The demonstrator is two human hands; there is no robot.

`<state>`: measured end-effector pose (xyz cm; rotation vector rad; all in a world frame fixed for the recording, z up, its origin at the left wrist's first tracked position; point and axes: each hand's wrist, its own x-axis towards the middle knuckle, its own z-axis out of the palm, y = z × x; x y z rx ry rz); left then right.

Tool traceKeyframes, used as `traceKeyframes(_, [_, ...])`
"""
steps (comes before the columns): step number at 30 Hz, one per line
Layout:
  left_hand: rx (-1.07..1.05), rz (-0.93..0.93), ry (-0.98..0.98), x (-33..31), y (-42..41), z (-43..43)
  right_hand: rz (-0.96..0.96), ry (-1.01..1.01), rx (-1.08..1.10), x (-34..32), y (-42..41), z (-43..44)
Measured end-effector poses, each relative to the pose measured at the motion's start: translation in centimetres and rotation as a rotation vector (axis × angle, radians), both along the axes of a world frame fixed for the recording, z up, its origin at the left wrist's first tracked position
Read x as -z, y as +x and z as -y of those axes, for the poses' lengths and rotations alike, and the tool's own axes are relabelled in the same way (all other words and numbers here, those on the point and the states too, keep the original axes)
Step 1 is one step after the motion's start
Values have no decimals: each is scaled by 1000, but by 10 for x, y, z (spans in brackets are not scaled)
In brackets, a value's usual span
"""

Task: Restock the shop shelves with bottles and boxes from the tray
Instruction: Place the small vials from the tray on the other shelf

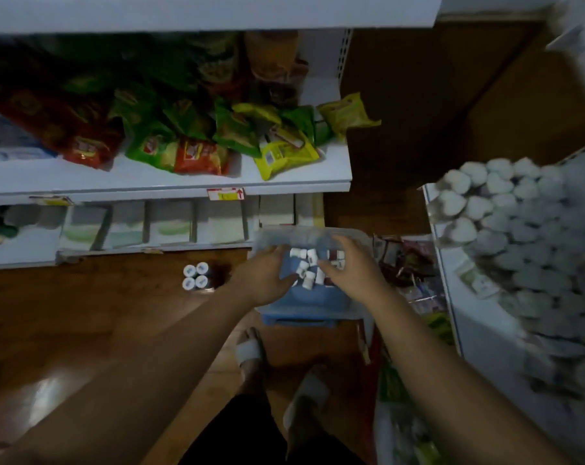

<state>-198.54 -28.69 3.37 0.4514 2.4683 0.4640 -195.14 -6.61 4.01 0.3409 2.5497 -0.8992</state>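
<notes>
Head view: blue plastic tray (304, 303) on the wooden floor (83, 297) holds a loose heap of small white-capped bottles (306, 266). Left hand (267, 273) and right hand (348, 266) reach into the heap from either side of the tray, but blur hides whether either has clamped one, so can't tell. Bottles look light, rigid, smooth and likely to roll: I'd pinch round the body below the cap; a cluster of four capped bottles (195, 276) stands left of the tray.

Four capped bottles (195, 277) on the floor (83, 313) — one blue tray (304, 302).
</notes>
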Motion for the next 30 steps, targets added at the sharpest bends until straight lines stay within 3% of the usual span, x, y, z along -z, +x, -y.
traceKeyframes(6, [-68,290,-98,152,-22,-29,238,-90,116,149,-31,13])
traceKeyframes(10, [-182,320,-101,222,-41,-42,235,32,103,224,-55,24])
traceKeyframes(17, [-262,296,-77,279,-61,-62,197,198,124,277,-78,28])
traceKeyframes(22, [-331,300,-31,276,-62,-69,253,77,250,280,-79,28])
traceKeyframes(25, [-401,304,81,239,-68,-66,132,-99,370,246,-70,26])
traceKeyframes(28, [-508,236,376,160,-67,-55,-1,-291,460,171,-55,25])
traceKeyframes(30, [-654,327,694,93,-58,-47,-92,-464,523,107,-45,28])
